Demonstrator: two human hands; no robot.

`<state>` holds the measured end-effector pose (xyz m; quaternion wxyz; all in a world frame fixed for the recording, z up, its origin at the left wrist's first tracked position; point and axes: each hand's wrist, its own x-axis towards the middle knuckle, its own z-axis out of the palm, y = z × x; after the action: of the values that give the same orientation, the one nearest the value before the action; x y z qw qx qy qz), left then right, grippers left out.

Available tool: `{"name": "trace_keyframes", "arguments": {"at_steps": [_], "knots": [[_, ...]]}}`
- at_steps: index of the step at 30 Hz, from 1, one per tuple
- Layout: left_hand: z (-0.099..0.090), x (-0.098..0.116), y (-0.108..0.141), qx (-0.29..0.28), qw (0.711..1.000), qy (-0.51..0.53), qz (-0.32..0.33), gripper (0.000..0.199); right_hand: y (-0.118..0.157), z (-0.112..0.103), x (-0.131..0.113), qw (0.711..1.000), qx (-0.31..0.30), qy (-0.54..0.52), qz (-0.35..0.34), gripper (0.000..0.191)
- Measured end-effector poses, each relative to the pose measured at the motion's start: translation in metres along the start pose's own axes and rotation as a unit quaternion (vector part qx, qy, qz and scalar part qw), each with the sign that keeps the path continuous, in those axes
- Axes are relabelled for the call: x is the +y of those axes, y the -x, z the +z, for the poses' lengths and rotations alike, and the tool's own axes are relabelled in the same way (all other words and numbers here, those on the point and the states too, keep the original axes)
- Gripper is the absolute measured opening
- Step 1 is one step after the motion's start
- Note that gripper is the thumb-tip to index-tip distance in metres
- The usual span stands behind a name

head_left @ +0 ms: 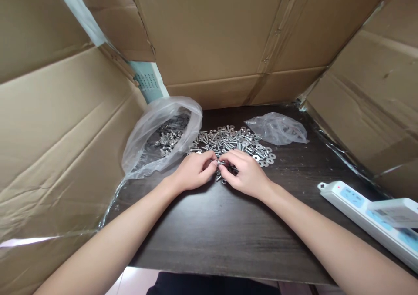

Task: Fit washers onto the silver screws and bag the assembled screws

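My left hand [197, 169] and my right hand [245, 173] meet at the near edge of a loose pile of bolts, nuts and washers [228, 140]. Between the pinched fingertips of both hands is a small metal bolt [221, 162]; whether a nut or washer sits on it is too small to tell. Some screws lie on the table just under the fingers. Left of the pile, an open clear plastic bag [137, 149] has more bolts [168, 142] in it. Flat washers [269, 158] lie at the pile's right side.
A crumpled clear bag [277, 127] lies behind the pile on the right. A white power strip [362, 208], with a white adapter [395, 211] on it, is at the right. Cardboard walls [228, 38] surround the dark wooden table [209, 238] at the left, back and right.
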<state>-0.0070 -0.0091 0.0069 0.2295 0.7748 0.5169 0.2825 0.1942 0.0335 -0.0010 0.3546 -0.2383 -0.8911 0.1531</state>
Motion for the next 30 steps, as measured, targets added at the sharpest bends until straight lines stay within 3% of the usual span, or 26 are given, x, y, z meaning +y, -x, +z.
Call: {"name": "trace_keyframes", "arguments": {"at_steps": [30], "knots": [[0.0004,-0.0011,-0.001,-0.006,1.0,-0.009,-0.001,0.025,-0.0007,0.0009,0.0027,1.0,-0.007,-0.008,0.019,0.005]]}}
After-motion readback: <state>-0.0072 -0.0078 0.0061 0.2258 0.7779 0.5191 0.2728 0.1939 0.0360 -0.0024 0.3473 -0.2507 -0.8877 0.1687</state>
